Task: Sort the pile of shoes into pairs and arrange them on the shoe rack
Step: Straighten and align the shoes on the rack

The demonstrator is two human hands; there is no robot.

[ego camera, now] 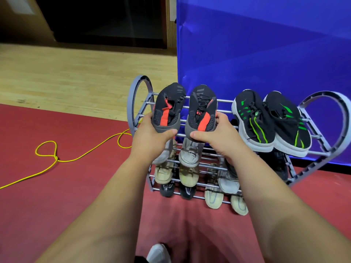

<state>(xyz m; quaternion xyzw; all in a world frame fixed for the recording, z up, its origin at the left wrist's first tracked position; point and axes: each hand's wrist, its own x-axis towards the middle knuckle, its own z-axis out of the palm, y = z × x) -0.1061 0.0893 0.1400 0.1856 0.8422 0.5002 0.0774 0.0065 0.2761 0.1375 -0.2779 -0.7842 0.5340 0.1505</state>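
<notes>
left hand (152,134) and right hand (214,135) each clasp one black-orange shoe (168,105) above the rack (141,76). green-striped pair (269,118) at three o'clock, yellow cord (56,158) at nine.

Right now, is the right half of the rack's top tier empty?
No, the black-and-green pair lies there on the shoe rack, right of the held orange-striped pair.

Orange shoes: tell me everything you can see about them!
The orange shoes are a matching pair: black mesh-looking uppers, orange stripes, black laces, grey soles. The left hand and right hand each grip one by the heel, toes pointing away, side by side at the top tier of the rack.
</notes>
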